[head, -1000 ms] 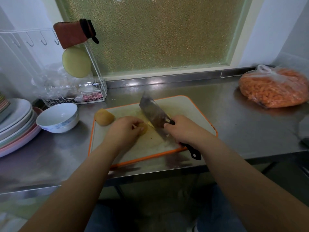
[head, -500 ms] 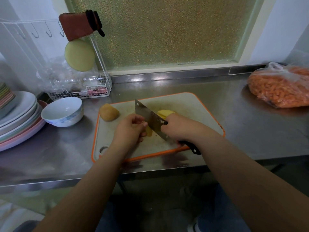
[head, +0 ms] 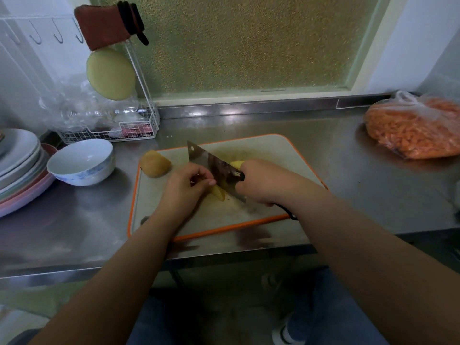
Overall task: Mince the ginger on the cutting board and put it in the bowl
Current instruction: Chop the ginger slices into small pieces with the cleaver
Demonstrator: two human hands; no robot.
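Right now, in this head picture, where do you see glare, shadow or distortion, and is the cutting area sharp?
Head view: window light glares on the steel counter behind the cutting board; the forearms cast dark shadows at the counter's front edge; the wide lens bends the edges; the cleaver and the ginger piece are slightly soft.

The board [head: 273,150] is pale with an orange rim and lies flat on the counter [head: 348,170]. A tan ginger lump [head: 154,166] sits at its far left corner. A yellow cut piece [head: 219,194] lies mid-board against the cleaver [head: 214,168] blade, which stands on edge; another yellow bit [head: 236,163] shows beyond the blade. The white bowl [head: 82,161] stands upright left of the board.
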